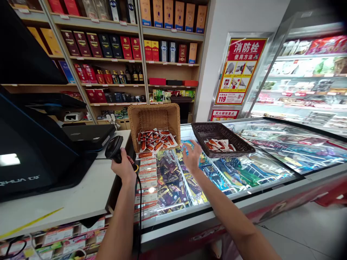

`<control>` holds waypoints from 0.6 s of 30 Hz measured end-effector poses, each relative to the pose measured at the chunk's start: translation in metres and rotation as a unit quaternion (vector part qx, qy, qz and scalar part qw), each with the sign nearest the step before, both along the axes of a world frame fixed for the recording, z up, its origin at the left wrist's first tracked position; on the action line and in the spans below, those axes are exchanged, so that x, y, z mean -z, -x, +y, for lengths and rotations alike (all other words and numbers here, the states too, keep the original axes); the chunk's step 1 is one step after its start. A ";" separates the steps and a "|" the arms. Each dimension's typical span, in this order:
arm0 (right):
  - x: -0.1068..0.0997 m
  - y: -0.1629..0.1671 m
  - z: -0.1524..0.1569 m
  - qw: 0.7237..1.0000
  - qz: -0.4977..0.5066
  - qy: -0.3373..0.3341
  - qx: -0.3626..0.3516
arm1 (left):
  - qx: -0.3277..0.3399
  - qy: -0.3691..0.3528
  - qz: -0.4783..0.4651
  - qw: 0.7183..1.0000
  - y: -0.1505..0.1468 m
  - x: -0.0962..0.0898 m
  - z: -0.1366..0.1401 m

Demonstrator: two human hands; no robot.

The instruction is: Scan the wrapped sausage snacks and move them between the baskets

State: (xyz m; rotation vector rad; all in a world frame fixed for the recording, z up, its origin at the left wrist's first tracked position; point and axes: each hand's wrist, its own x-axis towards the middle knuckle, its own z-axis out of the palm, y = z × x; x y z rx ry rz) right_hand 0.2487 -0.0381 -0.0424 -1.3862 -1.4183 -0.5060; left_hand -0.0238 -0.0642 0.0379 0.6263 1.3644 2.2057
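Observation:
My left hand (pixel 124 168) is wrapped round the handle of a black barcode scanner (pixel 114 147), held near the counter's edge. Its cable hangs down beside my forearm. Over the freezer glass, my right hand (pixel 192 157) has its fingers apart and holds nothing. It is between a tan wicker basket (pixel 132 126), tipped toward me, and a dark brown basket (pixel 241 144). Small packaged sausage-like snacks (pixel 155 140) fill the bottom of the tan basket. A smaller pile of similar packets (pixel 219 145) lies in the dark one. One packet (pixel 145 155) rests just in front of the tan basket.
A chest freezer (pixel 233 196) with bagged goods under glass runs to the right. Price labels (pixel 148 182) line its left end. On the left, a checkout screen (pixel 32 144) stands on a white counter (pixel 78 191). Shelves of boxed bottles (pixel 108 45) rise behind.

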 end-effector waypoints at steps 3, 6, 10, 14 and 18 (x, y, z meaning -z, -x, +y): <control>0.000 0.072 0.017 0.971 -0.133 0.108 -0.165 | -0.001 -0.006 -0.026 1.000 0.001 0.000 -0.001; -0.002 0.131 0.038 0.938 -0.216 0.171 -0.212 | 0.005 -0.007 -0.016 1.000 -0.002 0.004 -0.002; -0.002 0.169 0.055 0.930 -0.241 0.201 -0.191 | 0.011 -0.003 -0.009 1.000 -0.005 0.008 -0.002; 0.002 0.171 0.050 0.926 -0.253 0.201 -0.194 | 0.022 -0.010 0.000 1.000 -0.008 0.009 -0.002; 0.000 0.151 0.032 0.924 -0.241 0.222 -0.196 | 0.036 -0.008 0.024 0.999 -0.013 0.010 -0.003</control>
